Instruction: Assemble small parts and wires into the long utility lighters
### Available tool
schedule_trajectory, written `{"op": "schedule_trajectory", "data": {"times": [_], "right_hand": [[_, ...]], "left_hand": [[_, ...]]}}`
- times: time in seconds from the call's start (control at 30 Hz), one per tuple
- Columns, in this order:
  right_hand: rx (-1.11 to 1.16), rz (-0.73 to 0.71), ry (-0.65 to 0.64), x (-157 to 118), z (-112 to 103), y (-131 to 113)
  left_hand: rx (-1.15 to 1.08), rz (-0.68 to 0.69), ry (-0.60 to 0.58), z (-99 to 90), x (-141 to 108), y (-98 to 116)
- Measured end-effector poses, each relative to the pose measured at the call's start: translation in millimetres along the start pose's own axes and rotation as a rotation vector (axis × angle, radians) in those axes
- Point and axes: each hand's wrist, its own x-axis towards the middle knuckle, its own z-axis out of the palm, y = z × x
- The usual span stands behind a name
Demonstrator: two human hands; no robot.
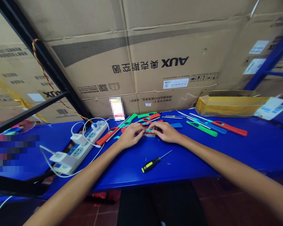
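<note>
Left hand (130, 137) and right hand (164, 131) hold their fingers (153, 126) together, clamped on a small teal plastic part (149, 130) above the blue tabletop (122, 169).

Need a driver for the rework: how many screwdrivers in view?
1: the yellow-and-black screwdriver, lying on the blue table just below the left hand and right hand. Others could be hidden under the scattered parts.

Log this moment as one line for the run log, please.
left hand: at small teal part | right hand: at same part | nearby: black-yellow screwdriver
</note>
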Motion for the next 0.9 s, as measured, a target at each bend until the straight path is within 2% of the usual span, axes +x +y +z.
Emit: {"op": "schedule_trajectory", "data": {"times": [0.47, 0.9], "right_hand": [[0.002, 0.010, -0.013, -0.4, 0.9, -1.6], [0.009, 0.020, -0.034, -0.3, 0.6, -4.2]], "left_hand": [[-0.006, -0.003, -0.018, 0.5, 0.5, 1.8], [-0.073, -0.074, -0.033, 0.4, 1.3, 6.8]]}}
